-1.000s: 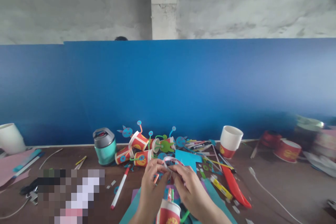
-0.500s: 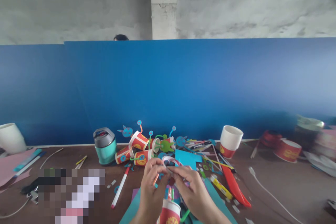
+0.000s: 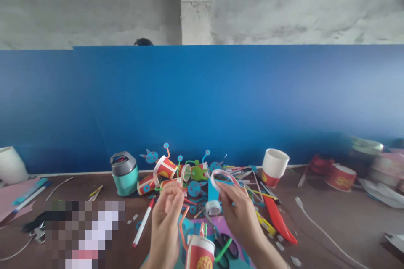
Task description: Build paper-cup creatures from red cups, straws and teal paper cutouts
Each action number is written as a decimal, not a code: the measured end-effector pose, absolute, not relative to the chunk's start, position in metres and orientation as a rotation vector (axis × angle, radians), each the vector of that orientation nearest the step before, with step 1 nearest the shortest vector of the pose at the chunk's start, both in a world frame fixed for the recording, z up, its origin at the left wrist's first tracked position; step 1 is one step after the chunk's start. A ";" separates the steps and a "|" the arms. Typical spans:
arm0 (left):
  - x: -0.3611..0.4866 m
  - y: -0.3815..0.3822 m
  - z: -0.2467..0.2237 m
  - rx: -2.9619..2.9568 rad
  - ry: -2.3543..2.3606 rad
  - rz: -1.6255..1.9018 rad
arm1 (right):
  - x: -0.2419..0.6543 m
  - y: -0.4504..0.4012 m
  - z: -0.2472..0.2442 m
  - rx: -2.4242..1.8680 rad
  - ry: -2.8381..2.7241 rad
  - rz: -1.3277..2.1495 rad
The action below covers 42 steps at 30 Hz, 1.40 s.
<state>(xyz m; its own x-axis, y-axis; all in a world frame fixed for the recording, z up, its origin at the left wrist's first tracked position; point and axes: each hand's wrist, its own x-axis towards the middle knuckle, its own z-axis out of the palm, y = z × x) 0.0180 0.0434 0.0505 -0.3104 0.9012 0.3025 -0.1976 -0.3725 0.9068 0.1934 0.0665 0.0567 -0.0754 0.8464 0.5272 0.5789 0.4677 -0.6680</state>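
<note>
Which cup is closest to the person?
The red-and-white paper cup low in front, between the wrists of left hand and right hand; every other cup sits farther back.

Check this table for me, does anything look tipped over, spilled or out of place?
Several red-and-white paper cups lie tipped in a heap, unlike the upright white paper cup to their right, and small pale scraps litter the brown tabletop. No spill shows.

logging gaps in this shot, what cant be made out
- Head view: anything in the left hand; curled fingers hide it
- Head view: near cup's base; bottom edge cuts it off
- Head view: person's body; blue partition hides it
- Head view: lower-left things; pixelation covers them
</note>
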 end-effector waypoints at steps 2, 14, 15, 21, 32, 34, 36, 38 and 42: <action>0.012 0.052 0.051 1.041 1.064 1.568 | 0.212 0.087 0.047 -1.444 -1.842 0.189; 0.019 0.066 0.041 1.452 1.295 1.287 | 0.197 0.090 0.040 -1.202 -1.768 0.807; 0.019 0.066 0.041 1.498 1.302 1.292 | 0.191 0.085 0.045 -1.153 -1.738 0.862; 0.021 0.063 0.040 1.581 1.297 1.286 | 0.177 0.067 0.053 -1.101 -1.798 0.779; 0.023 0.061 0.038 1.525 1.310 1.238 | 0.179 0.065 0.051 -1.104 -1.959 0.425; 0.023 0.061 0.037 1.494 1.299 1.277 | 0.179 0.062 0.053 -1.100 -1.977 0.245; 0.020 0.061 0.038 1.451 1.274 1.374 | 0.180 0.060 0.055 -1.122 -1.956 0.106; 0.013 0.062 0.040 1.400 1.252 1.428 | 0.182 0.062 0.055 -1.177 -1.920 0.123; -0.001 0.067 0.039 1.336 1.333 1.092 | 0.186 0.075 0.042 -1.288 -1.959 0.761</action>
<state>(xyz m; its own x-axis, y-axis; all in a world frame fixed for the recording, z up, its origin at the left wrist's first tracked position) -0.0012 0.0669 0.0390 0.0180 0.9997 -0.0182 0.1785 0.0147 0.9838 0.1860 0.0751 0.0418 -0.2940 0.9323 0.2106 0.5457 0.3446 -0.7639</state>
